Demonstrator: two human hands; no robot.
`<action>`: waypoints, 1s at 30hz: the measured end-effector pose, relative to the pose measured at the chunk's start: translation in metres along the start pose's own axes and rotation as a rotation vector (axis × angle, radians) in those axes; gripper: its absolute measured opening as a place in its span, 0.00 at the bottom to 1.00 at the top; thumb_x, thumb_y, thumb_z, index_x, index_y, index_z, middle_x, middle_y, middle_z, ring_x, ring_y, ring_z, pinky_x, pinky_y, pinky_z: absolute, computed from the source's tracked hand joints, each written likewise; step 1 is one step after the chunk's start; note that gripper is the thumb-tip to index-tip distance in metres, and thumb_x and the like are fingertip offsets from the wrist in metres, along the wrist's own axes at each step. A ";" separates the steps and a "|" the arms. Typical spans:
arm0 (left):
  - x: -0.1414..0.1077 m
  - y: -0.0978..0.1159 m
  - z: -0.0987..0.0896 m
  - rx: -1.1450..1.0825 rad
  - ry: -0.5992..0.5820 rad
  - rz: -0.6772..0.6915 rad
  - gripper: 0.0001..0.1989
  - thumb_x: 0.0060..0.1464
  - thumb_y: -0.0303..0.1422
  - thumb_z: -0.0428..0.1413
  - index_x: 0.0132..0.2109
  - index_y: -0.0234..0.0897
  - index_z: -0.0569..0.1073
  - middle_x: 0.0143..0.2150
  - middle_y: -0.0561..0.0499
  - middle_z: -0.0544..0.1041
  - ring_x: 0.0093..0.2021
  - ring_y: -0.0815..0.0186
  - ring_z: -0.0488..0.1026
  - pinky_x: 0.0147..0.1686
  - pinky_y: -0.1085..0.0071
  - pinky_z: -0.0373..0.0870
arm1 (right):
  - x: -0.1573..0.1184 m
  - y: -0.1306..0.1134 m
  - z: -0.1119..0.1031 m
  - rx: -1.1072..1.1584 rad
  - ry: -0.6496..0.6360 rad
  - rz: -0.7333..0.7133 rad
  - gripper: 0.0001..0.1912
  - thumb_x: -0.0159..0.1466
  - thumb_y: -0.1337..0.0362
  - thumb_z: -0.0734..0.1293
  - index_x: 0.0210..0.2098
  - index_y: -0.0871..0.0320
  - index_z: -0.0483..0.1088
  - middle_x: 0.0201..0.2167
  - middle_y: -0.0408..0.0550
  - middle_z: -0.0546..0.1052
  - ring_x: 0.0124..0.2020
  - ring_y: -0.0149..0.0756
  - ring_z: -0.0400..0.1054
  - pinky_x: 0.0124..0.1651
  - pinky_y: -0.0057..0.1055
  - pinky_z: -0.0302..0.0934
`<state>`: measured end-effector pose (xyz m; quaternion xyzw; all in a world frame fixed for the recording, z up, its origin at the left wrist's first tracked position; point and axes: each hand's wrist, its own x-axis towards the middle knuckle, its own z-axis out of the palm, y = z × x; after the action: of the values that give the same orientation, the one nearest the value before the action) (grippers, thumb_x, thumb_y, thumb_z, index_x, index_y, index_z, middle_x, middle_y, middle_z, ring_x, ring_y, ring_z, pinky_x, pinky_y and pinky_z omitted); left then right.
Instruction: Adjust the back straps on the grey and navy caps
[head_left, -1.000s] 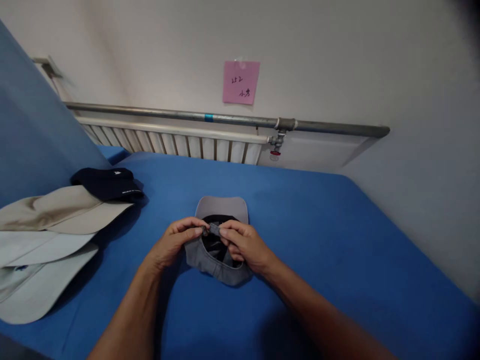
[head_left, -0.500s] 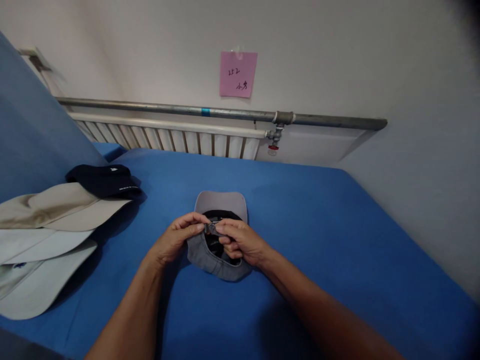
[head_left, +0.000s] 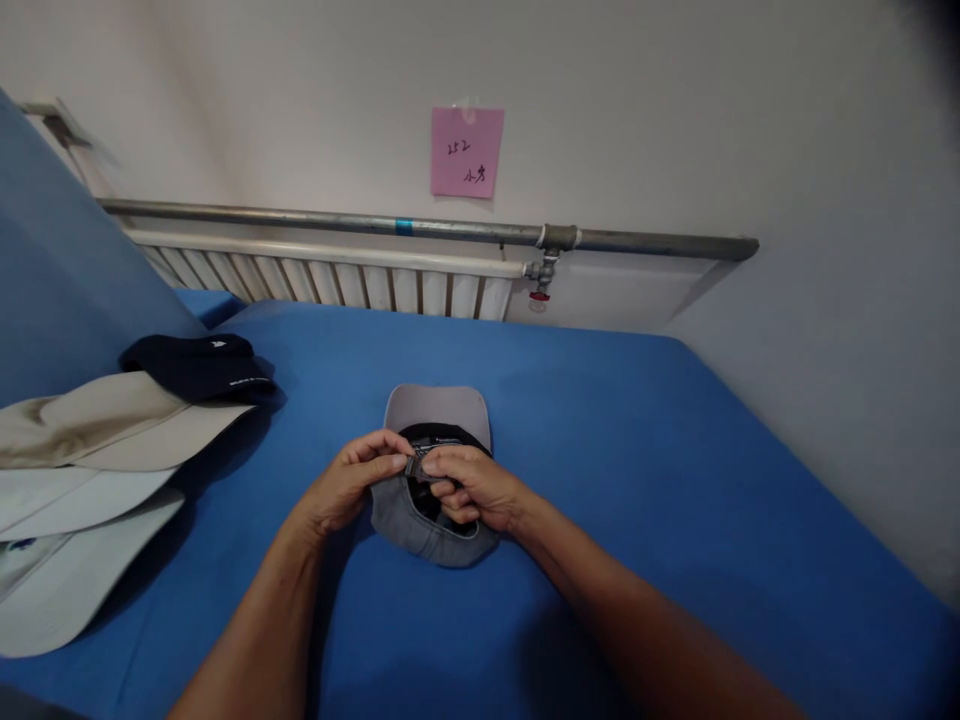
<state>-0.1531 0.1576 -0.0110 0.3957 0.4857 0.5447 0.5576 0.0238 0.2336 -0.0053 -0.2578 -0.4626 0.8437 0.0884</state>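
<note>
A grey baseball cap (head_left: 431, 535) lies upside down on the blue-covered surface, its brim (head_left: 439, 410) pointing away from me and its dark inside facing up. My left hand (head_left: 360, 480) pinches the left end of the cap's back strap (head_left: 417, 466) between thumb and fingertips. Close beside it, my right hand (head_left: 476, 485) is closed on the same strap, with thumb and forefinger pressed together and the other fingers curled over the cap's opening. The strap's fastening is small and partly covered by my fingertips.
At the left lie several more caps: a navy one (head_left: 199, 368), a beige one (head_left: 169, 430) and pale ones (head_left: 90, 580), overlapping. Behind the blue cover (head_left: 600, 400) run a metal pipe (head_left: 300, 217) and a white radiator (head_left: 345, 283). A pink note (head_left: 466, 152) is taped to the wall.
My right hand has shifted slightly left along the strap, toward my left fingertips. The whole view has moved a little; the cap stays in place on the cover.
</note>
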 end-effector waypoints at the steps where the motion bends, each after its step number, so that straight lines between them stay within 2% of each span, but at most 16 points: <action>1: 0.000 0.000 0.000 -0.001 -0.013 -0.006 0.10 0.44 0.36 0.66 0.33 0.37 0.77 0.29 0.54 0.74 0.29 0.71 0.68 0.31 0.75 0.62 | 0.000 0.000 0.000 -0.002 -0.009 -0.003 0.10 0.55 0.62 0.67 0.28 0.55 0.59 0.15 0.29 0.54 0.13 0.18 0.38 0.14 0.18 0.33; 7: 0.000 -0.001 -0.002 0.021 -0.051 -0.020 0.08 0.46 0.35 0.65 0.34 0.37 0.77 0.29 0.54 0.74 0.30 0.72 0.67 0.32 0.76 0.62 | -0.001 0.002 0.001 -0.052 0.013 -0.038 0.09 0.55 0.62 0.67 0.28 0.57 0.61 0.15 0.30 0.56 0.13 0.18 0.40 0.14 0.18 0.34; 15: -0.001 0.004 0.001 0.030 -0.046 -0.020 0.09 0.44 0.35 0.66 0.32 0.36 0.76 0.29 0.54 0.74 0.29 0.71 0.68 0.31 0.75 0.63 | -0.003 0.002 0.008 -0.087 0.063 -0.114 0.09 0.56 0.60 0.68 0.28 0.58 0.64 0.18 0.33 0.61 0.13 0.17 0.43 0.14 0.17 0.37; 21: -0.001 0.003 0.001 0.017 -0.031 -0.047 0.10 0.44 0.35 0.65 0.33 0.36 0.75 0.27 0.55 0.73 0.26 0.72 0.68 0.29 0.75 0.62 | -0.003 0.004 0.006 -0.059 0.117 -0.232 0.07 0.51 0.67 0.67 0.32 0.58 0.68 0.21 0.37 0.67 0.17 0.21 0.57 0.16 0.17 0.49; 25: -0.001 0.003 0.001 0.024 -0.039 -0.037 0.09 0.45 0.35 0.65 0.33 0.36 0.75 0.28 0.54 0.74 0.27 0.71 0.69 0.29 0.74 0.63 | -0.002 0.005 0.005 -0.060 0.088 -0.302 0.09 0.50 0.69 0.67 0.32 0.58 0.67 0.24 0.39 0.72 0.18 0.22 0.59 0.16 0.18 0.51; 30: -0.001 0.003 0.002 0.041 -0.034 -0.050 0.07 0.46 0.34 0.63 0.33 0.36 0.75 0.28 0.54 0.74 0.27 0.71 0.69 0.28 0.75 0.62 | -0.001 0.007 0.011 -0.112 0.141 -0.376 0.08 0.51 0.68 0.68 0.31 0.57 0.65 0.19 0.35 0.68 0.17 0.22 0.58 0.17 0.18 0.51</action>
<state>-0.1514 0.1568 -0.0074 0.4038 0.4970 0.5137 0.5711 0.0197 0.2215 -0.0061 -0.2299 -0.5412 0.7652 0.2619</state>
